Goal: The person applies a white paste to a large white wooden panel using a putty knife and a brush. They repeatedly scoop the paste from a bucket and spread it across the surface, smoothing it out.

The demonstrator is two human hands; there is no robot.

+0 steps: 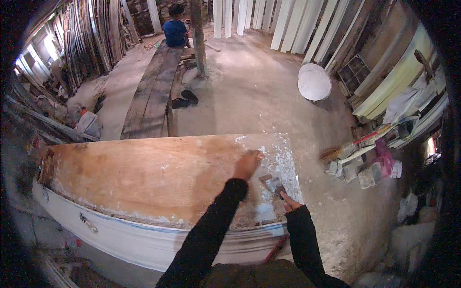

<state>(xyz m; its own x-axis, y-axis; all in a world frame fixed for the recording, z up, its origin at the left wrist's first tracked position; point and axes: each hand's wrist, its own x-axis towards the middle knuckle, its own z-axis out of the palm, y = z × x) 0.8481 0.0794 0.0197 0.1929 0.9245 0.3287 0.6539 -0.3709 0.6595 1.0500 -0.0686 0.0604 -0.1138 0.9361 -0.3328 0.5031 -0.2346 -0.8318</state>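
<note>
A long brown wooden board (144, 173) lies across in front of me, with a white-painted front edge (144, 240). Its right end is smeared with white putty (283, 163). My left hand (247, 164) is closed, seemingly on something small I cannot make out, and presses on the board at the putty patch. My right hand (289, 201) holds a putty knife (271, 184), its flat blade lying on the board's right end, just right of my left hand. Both sleeves are black.
A person in a blue shirt (175, 30) sits at the far end of dark planks (153, 91). A wooden post (198, 38) stands beside them. A white round disc (314, 81), white boards (288, 24), a broom (355, 146) and bricks (367, 175) lie to the right.
</note>
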